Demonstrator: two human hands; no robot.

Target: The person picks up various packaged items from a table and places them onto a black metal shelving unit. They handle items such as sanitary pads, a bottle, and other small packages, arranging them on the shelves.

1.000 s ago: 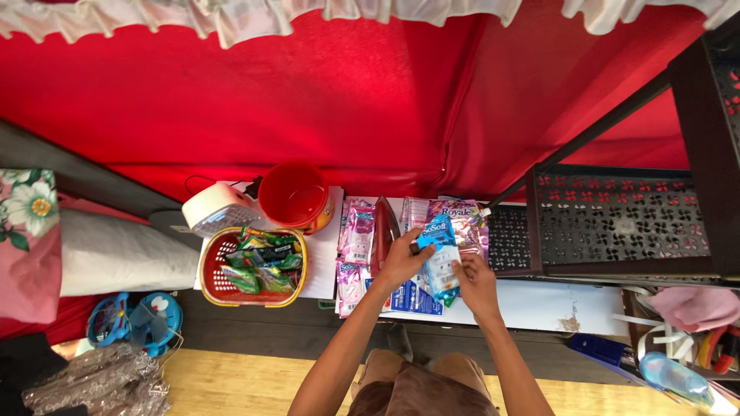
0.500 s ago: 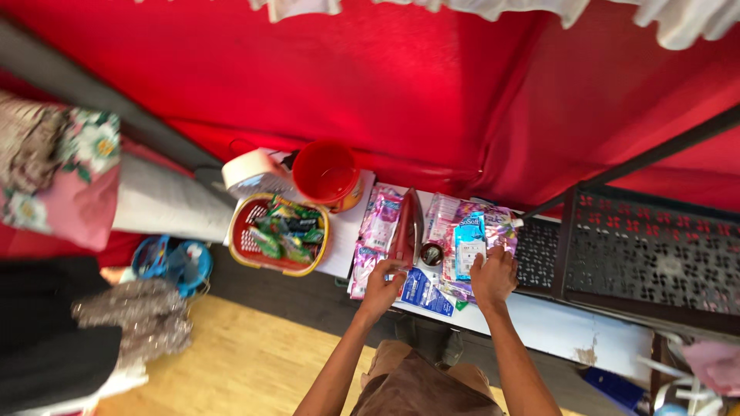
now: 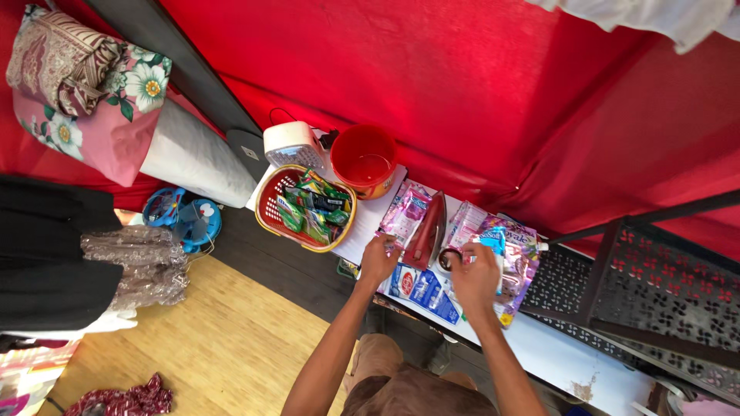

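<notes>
Under the right hand [image 3: 475, 276], fingers curled on a small dark round tin [image 3: 447, 259] amid pink and blue sachets [image 3: 515, 254]. Left hand [image 3: 378, 258] pinches a pink sachet [image 3: 406, 214] beside the red iron [image 3: 428, 233]; wicker basket [image 3: 268, 218] further left.

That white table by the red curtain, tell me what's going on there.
A person stands over the white table, both hands down among flat sachets. The left hand touches the pink sachets beside a red iron. The right hand rests on the blue and purple packets. A red basket of green packets and a red bucket sit to the left.
</notes>
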